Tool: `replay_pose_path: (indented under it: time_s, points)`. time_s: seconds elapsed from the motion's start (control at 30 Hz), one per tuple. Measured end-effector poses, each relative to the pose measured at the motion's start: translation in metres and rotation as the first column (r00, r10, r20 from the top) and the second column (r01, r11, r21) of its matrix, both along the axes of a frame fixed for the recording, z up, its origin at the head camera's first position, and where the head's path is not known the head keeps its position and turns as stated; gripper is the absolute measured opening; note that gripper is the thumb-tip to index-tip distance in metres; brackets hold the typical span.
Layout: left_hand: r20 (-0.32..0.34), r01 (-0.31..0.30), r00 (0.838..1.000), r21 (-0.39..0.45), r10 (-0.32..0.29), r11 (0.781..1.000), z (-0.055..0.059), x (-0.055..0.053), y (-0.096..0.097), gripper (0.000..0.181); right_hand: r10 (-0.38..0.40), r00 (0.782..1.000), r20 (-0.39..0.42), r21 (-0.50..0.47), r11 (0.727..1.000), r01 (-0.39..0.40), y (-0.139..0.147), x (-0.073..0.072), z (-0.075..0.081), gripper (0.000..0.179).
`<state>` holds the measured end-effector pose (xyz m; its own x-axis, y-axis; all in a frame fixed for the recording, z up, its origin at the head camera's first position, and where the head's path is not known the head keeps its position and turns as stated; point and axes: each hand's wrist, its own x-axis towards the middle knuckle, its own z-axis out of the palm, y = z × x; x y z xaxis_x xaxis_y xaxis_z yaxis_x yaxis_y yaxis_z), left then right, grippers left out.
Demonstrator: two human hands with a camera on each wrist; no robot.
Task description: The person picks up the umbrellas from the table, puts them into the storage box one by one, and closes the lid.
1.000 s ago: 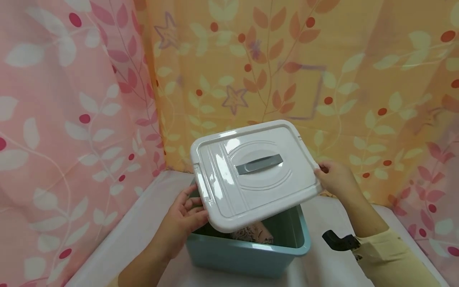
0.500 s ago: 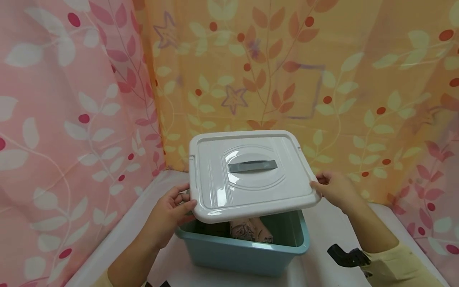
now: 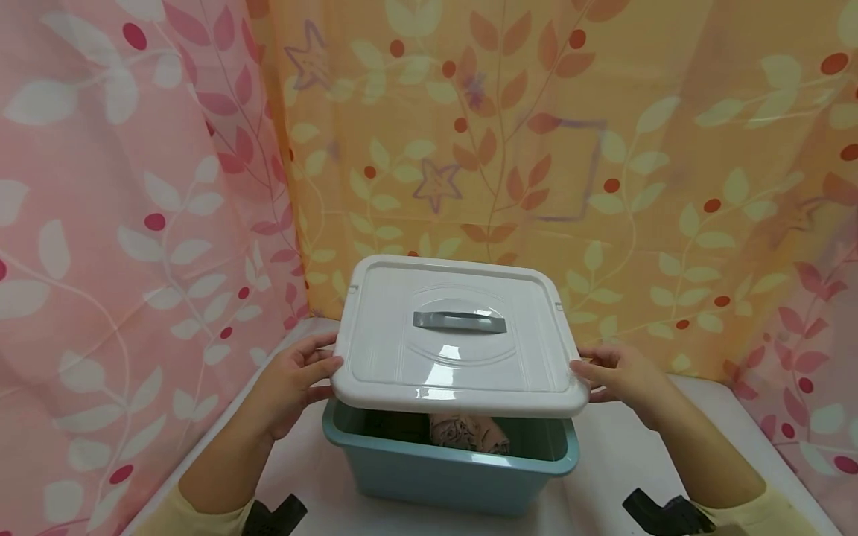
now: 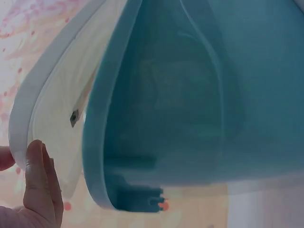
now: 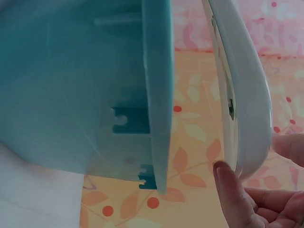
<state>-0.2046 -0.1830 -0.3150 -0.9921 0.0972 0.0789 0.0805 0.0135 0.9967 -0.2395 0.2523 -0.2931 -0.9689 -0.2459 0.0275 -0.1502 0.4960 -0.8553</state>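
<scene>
A white plastic lid (image 3: 382, 335) with a grey handle (image 3: 459, 321) hangs over a blue-green storage bin (image 3: 442, 476), its near edge a little above the bin's rim. My left hand (image 3: 295, 383) pinches the lid's left edge, thumb on top and fingers beneath. At the right edge my right hand (image 3: 623, 380) grips it the same way. Both wrist views show a gap between the lid (image 5: 254, 95) and the bin's rim (image 5: 159, 95). Inside the bin lies a rolled, pinkish-brown crumpled cloth (image 3: 468, 433); a dark thing beside it is mostly hidden.
The bin stands on a white-covered surface (image 3: 630, 447). A pink patterned curtain (image 3: 134, 260) rises on the left, and a yellow-orange one (image 3: 523, 149) hangs behind. Black wrist mounts (image 3: 663, 512) show at both sleeves.
The lid was tilted with its right side higher; it has come down, levelled out and shifted slightly left over the bin. Both hands moved with it, still holding its edges.
</scene>
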Motion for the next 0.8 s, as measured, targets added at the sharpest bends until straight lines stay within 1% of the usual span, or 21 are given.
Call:
replay_pose_path:
  time_s: [0.13,0.3,0.43,0.57,0.63,0.8]
  points:
    - [0.011,0.009,1.000,-0.007,-0.009,1.000,-0.002,-0.002,-0.005,0.051,0.026,0.999,0.040,-0.063,0.998,-0.023,0.001,0.003,-0.007,0.057]
    - [0.028,0.004,1.000,-0.029,-0.003,1.000,-0.006,-0.005,-0.009,0.049,0.011,0.997,0.079,-0.074,0.997,-0.005,-0.002,0.007,-0.014,0.060]
    - [0.039,-0.024,0.999,-0.083,0.028,0.996,-0.008,-0.006,-0.010,0.052,0.031,0.994,0.105,-0.072,0.997,-0.023,-0.002,0.010,-0.018,0.058]
    - [0.048,-0.034,0.998,-0.132,0.041,0.991,-0.010,-0.006,-0.012,0.054,0.036,0.993,0.110,-0.049,0.998,-0.031,-0.003,0.013,-0.021,0.056]
    - [0.051,-0.027,0.998,-0.154,0.036,0.988,-0.010,-0.006,-0.014,0.055,0.033,0.993,0.110,-0.045,0.999,-0.028,-0.002,0.014,-0.022,0.055]
    - [0.051,0.011,0.999,-0.205,-0.001,0.979,-0.011,-0.003,-0.018,0.055,0.042,0.993,0.114,-0.051,0.998,-0.037,-0.001,0.016,-0.025,0.056]
